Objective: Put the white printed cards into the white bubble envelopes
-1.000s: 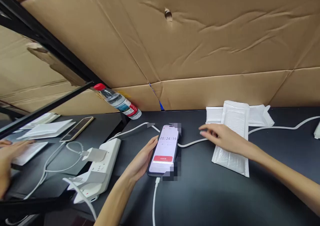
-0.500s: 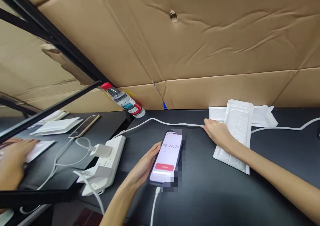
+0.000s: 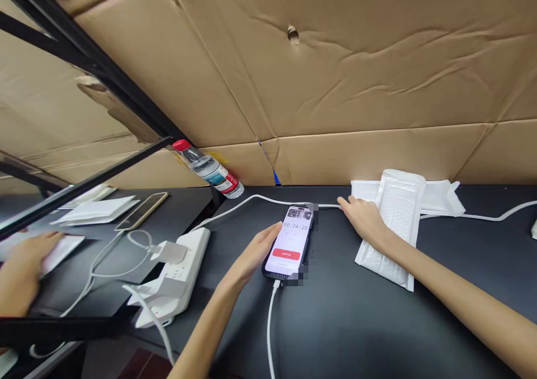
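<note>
My left hand holds a smartphone by its left edge. Its lit screen shows a timer and a red button. A white charging cable runs from the phone's lower end. Further right, my right hand has its fingers curled on a white power cord near the back of the table. Its wrist lies over a white padded envelope, which rests on another white envelope. The padded envelope is partly hidden under my forearm.
A white power strip with plugged-in adapters sits at left. A water bottle leans by the black metal frame. Cardboard walls the back. Beyond the frame are another person's hand, envelopes and a phone.
My left hand has moved the phone away from me and slightly right, pulling its charging cable along. My right hand stays at the cord, shifted very slightly.
</note>
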Available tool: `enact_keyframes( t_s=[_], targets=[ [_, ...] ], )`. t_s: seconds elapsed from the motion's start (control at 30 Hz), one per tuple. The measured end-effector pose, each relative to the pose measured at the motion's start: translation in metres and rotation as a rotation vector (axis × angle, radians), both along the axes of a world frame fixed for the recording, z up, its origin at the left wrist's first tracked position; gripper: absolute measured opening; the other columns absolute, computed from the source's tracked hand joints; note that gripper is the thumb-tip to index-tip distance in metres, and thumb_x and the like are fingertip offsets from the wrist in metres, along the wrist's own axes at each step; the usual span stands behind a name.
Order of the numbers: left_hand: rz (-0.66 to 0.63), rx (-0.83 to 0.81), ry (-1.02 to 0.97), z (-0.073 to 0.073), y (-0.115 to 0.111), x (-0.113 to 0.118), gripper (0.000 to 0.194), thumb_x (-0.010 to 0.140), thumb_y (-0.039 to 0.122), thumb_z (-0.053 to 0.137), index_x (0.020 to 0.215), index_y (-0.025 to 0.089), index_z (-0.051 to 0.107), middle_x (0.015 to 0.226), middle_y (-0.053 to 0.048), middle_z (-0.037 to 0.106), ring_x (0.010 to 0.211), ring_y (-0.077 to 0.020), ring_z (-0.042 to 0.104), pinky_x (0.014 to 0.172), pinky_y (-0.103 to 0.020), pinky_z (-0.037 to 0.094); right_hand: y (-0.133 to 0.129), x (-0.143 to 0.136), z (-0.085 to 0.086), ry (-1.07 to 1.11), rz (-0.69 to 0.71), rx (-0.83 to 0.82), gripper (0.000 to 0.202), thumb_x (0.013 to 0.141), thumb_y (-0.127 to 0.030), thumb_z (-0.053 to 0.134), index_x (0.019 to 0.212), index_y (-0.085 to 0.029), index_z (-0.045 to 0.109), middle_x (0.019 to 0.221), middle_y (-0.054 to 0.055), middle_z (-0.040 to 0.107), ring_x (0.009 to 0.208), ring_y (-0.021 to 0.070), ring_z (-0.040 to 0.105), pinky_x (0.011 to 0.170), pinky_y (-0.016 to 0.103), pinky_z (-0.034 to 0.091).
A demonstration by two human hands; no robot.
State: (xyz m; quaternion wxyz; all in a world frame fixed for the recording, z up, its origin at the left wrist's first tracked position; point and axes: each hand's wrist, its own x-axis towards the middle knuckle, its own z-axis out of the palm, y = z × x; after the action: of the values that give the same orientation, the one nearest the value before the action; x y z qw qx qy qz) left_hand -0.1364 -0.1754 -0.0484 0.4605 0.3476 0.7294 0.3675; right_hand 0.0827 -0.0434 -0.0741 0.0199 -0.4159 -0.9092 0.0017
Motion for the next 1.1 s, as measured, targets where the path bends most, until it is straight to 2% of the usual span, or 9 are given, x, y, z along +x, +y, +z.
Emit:
enact_keyframes(
  t_s=[0.23, 0.4, 0.47, 0.57, 0.7, 0.83, 0.97, 1.03, 1.1],
  targets=[
    [-0.03, -0.11, 0.292, 0.011, -0.028, 0.003, 0.062, 0.081, 0.07, 0.046, 0.101, 0.017, 0.07, 0.097, -0.007, 0.074, 0.098, -0.0291, 0.065, 0.08, -0.034, 0.051, -0.002, 0.004, 0.001, -0.016, 0.018, -0.014, 0.025, 0.093, -0.004, 0.041, 0.107, -0.018, 0.056, 0.094, 0.01, 0.064, 0.075, 0.0192, 0.063, 0.053, 0.026, 0.031],
    [-0.097, -0.144, 0.402, 0.007, -0.046, 0.001, 0.06, 0.086, 0.069, 0.038, 0.098, 0.019, 0.069, 0.101, -0.008, 0.071, 0.095, -0.027, 0.065, 0.076, -0.033, 0.053, -0.003, 0.005, 0.001, -0.019, 0.015, -0.018, 0.027, 0.09, 0.0, 0.044, 0.106, -0.018, 0.056, 0.094, 0.01, 0.064, 0.073, 0.0182, 0.062, 0.053, 0.025, 0.03],
    [-0.145, -0.122, 0.481, 0.003, -0.046, -0.001, 0.06, 0.088, 0.068, 0.035, 0.098, 0.02, 0.069, 0.102, -0.008, 0.071, 0.096, -0.0265, 0.065, 0.082, -0.034, 0.053, -0.003, 0.005, 0.001, -0.01, 0.017, -0.022, 0.026, 0.091, -0.002, 0.042, 0.106, -0.018, 0.057, 0.095, 0.01, 0.064, 0.074, 0.0186, 0.063, 0.053, 0.026, 0.029],
    [-0.156, -0.062, 0.66, -0.001, -0.039, -0.005, 0.056, 0.09, 0.062, 0.035, 0.109, 0.022, 0.07, 0.117, -0.008, 0.069, 0.111, -0.0279, 0.062, 0.098, -0.037, 0.046, -0.005, 0.005, 0.001, 0.02, 0.014, -0.034, 0.024, 0.097, -0.011, 0.036, 0.105, -0.016, 0.058, 0.095, 0.011, 0.065, 0.074, 0.0195, 0.063, 0.052, 0.028, 0.028],
    [-0.166, -0.008, 0.716, 0.008, -0.023, -0.01, 0.056, 0.091, 0.058, 0.035, 0.122, 0.023, 0.066, 0.127, -0.007, 0.066, 0.119, -0.0278, 0.058, 0.105, -0.038, 0.041, -0.003, 0.01, 0.012, 0.094, 0.007, -0.068, 0.027, 0.101, -0.025, 0.034, 0.103, -0.017, 0.06, 0.096, 0.008, 0.067, 0.075, 0.0181, 0.064, 0.055, 0.028, 0.033],
    [-0.248, 0.152, 0.697, 0.039, 0.002, 0.004, 0.046, 0.089, 0.056, 0.046, 0.118, 0.026, 0.068, 0.125, -0.004, 0.067, 0.118, -0.0266, 0.058, 0.103, -0.032, 0.04, 0.018, 0.035, 0.04, 0.219, -0.083, -0.041, 0.031, 0.102, -0.028, 0.029, 0.111, -0.02, 0.058, 0.106, 0.008, 0.067, 0.093, 0.0188, 0.064, 0.068, 0.027, 0.04],
    [-0.461, 0.267, 0.649, 0.072, 0.051, 0.05, 0.04, 0.089, 0.053, 0.048, 0.111, 0.028, 0.071, 0.116, -0.001, 0.071, 0.107, -0.026, 0.063, 0.092, -0.029, 0.044, 0.054, 0.084, 0.059, 0.237, -0.356, -0.02, 0.036, 0.099, -0.036, 0.032, 0.11, -0.018, 0.061, 0.112, 0.014, 0.065, 0.098, 0.0281, 0.063, 0.073, 0.035, 0.044],
    [-0.651, 0.229, 0.658, 0.078, 0.083, 0.082, 0.042, 0.089, 0.054, 0.047, 0.105, 0.025, 0.072, 0.106, -0.004, 0.074, 0.099, -0.0269, 0.066, 0.088, -0.031, 0.045, 0.069, 0.108, 0.06, 0.197, -0.413, -0.077, 0.037, 0.096, -0.037, 0.037, 0.103, -0.014, 0.065, 0.108, 0.018, 0.066, 0.095, 0.0309, 0.064, 0.074, 0.038, 0.045],
    [-0.755, 0.13, 0.688, 0.072, 0.115, 0.115, 0.049, 0.085, 0.059, 0.052, 0.1, 0.017, 0.072, 0.103, -0.013, 0.074, 0.099, -0.0312, 0.066, 0.088, -0.036, 0.045, 0.08, 0.127, 0.059, 0.181, -0.377, -0.173, 0.035, 0.093, -0.038, 0.041, 0.099, -0.015, 0.068, 0.103, 0.014, 0.07, 0.092, 0.0272, 0.066, 0.075, 0.035, 0.047]
  ],
)
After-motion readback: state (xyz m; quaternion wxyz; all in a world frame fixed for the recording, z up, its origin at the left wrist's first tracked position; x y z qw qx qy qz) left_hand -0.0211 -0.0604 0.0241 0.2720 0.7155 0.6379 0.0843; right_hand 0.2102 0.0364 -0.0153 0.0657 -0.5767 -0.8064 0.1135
